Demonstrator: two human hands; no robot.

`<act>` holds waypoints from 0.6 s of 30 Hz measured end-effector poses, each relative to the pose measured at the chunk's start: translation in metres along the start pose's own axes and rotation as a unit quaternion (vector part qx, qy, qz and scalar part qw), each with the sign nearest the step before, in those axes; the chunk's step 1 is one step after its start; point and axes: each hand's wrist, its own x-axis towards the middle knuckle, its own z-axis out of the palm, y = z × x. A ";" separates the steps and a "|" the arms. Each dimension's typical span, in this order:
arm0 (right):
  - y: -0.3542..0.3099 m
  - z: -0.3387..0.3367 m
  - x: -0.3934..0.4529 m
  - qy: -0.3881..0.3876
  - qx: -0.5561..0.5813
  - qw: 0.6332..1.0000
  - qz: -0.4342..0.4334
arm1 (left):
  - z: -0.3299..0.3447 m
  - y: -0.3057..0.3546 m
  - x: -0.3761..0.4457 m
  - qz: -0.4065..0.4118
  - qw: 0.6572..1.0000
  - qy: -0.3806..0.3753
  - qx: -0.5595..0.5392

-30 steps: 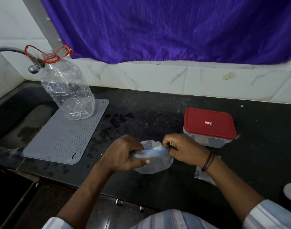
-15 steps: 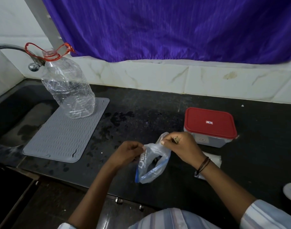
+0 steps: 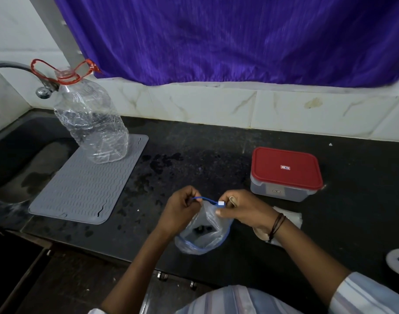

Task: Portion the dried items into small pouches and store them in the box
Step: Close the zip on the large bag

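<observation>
A clear zip pouch (image 3: 203,232) with a blue zip strip hangs over the black counter's front edge, a few dark dried items showing inside it. My left hand (image 3: 182,207) pinches the left end of the strip. My right hand (image 3: 241,209) pinches the other end at the white slider. The box (image 3: 284,173), grey with a red lid on it, stands on the counter just beyond my right hand. More plastic pouches (image 3: 284,220) lie on the counter, partly hidden under my right wrist.
A large clear bottle (image 3: 92,123) with a red handle stands on a grey ribbed mat (image 3: 80,189) at the left. A sink (image 3: 17,159) and tap (image 3: 19,71) lie further left. A white object (image 3: 398,264) shows at the right edge. Wet patches mark the counter (image 3: 216,141).
The pouch has turned from lying flat between my hands to hanging down from its zip strip. Both hands have shifted slightly right and now hold the strip's two ends.
</observation>
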 end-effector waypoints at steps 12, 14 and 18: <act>-0.015 -0.001 0.000 -0.022 0.014 0.997 -0.067 | -0.002 -0.017 0.007 -0.102 0.989 -0.103 -0.016; -0.015 -0.002 0.001 -0.017 0.020 0.997 -0.079 | 0.002 -0.015 0.011 -0.128 0.980 -0.149 -0.011; -0.017 -0.003 -0.002 0.005 0.022 0.994 -0.109 | 0.014 -0.023 0.019 -0.177 0.962 -0.195 -0.064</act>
